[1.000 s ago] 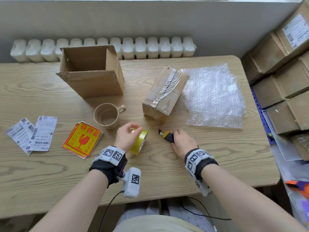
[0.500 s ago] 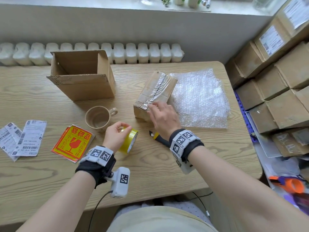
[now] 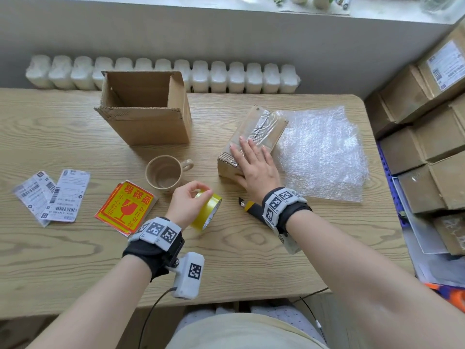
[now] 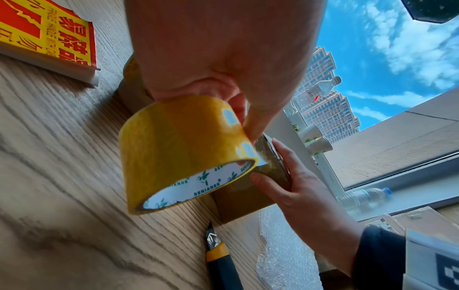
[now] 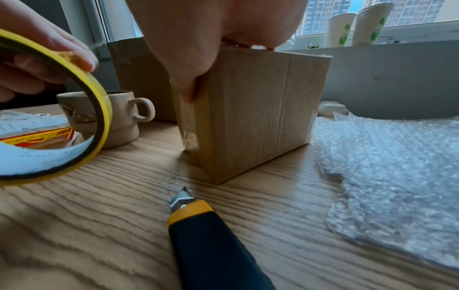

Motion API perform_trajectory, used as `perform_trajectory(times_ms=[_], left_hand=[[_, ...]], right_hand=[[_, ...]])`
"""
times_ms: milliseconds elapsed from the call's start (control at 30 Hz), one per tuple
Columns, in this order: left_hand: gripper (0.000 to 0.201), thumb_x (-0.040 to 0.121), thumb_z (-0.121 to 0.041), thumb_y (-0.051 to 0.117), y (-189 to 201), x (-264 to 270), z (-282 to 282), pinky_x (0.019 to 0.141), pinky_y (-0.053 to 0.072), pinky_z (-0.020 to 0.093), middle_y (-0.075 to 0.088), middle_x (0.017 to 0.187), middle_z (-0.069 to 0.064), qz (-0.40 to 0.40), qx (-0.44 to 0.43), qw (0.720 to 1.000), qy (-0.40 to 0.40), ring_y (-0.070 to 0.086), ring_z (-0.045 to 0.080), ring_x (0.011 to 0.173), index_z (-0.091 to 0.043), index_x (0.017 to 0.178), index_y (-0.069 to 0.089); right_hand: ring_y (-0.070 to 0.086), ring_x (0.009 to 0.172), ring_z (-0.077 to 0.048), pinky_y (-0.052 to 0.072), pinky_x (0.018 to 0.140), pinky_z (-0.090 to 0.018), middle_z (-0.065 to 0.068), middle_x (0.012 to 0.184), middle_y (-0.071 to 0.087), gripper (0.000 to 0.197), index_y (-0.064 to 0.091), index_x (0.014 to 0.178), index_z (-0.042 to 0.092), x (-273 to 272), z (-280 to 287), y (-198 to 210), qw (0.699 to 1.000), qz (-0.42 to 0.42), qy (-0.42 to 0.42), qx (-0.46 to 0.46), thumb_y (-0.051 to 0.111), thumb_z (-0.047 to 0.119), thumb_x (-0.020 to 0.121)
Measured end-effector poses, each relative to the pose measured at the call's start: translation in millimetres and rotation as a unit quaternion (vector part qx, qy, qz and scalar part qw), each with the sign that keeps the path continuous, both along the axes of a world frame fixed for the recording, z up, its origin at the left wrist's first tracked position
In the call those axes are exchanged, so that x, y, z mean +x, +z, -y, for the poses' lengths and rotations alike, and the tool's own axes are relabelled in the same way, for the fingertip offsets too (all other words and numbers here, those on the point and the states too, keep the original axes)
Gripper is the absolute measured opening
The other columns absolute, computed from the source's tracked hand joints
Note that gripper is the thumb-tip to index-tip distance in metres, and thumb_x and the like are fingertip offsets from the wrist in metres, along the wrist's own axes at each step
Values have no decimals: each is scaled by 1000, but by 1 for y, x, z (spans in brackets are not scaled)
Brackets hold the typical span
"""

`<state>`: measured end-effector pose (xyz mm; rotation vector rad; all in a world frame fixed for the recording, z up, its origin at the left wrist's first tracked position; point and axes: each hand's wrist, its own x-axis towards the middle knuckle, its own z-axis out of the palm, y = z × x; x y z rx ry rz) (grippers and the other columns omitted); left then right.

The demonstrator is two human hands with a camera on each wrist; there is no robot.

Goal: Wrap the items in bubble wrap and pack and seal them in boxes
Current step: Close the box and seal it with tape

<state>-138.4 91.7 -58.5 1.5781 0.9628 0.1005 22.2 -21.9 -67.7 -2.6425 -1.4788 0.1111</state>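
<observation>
A small taped-up cardboard box (image 3: 266, 127) lies on the table beside a sheet of bubble wrap (image 3: 324, 152). My right hand (image 3: 254, 167) rests on the box's near end, fingers flat on top and thumb against the near face (image 5: 186, 88). My left hand (image 3: 188, 200) pinches a yellow tape roll (image 3: 208, 212) and holds it tilted just above the table, left of the box. A yellow-and-black utility knife (image 3: 247, 206) lies free between both hands, blade tip out. A beige mug (image 3: 166, 175) stands unwrapped left of the sealed box.
An open, upright cardboard box (image 3: 146, 114) stands behind the mug. Red-and-yellow fragile stickers (image 3: 125, 207) and white shipping labels (image 3: 50, 195) lie at the left. Stacked cartons (image 3: 432, 137) fill the floor off the table's right edge.
My right hand let go of the knife, which now lies on the table, and moved forward onto the sealed box. The left hand kept hold of the tape roll.
</observation>
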Motion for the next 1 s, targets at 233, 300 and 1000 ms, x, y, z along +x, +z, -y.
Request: perform_trajectory(times_ms=[233, 300, 1000], left_hand=[[13, 84, -18, 69, 11, 6, 5, 61, 39, 23, 57, 70, 0, -2, -11, 999, -33, 48, 11, 67, -22, 73, 64], [13, 85, -15, 66, 18, 9, 8, 60, 40, 20, 59, 72, 1, 2, -20, 998, -54, 50, 10, 67, -22, 75, 65], [67, 70, -11, 77, 32, 9, 23, 64, 52, 23, 67, 94, 8, 83, -173, 966, -174, 68, 15, 74, -29, 125, 45]], right_hand=[[26, 143, -26, 12, 114, -44, -2, 154, 29, 69, 29, 147, 27, 14, 22, 2, 995, 19, 93, -3, 63, 21, 87], [24, 143, -24, 11, 114, -43, -1, 156, 25, 83, 22, 147, 33, 23, 32, 4, 992, 29, 118, -21, 64, 4, 82], [63, 66, -16, 54, 68, -34, 3, 66, 65, 10, 71, 72, 16, -26, 36, 40, 870, -404, -202, 199, 72, 20, 81]])
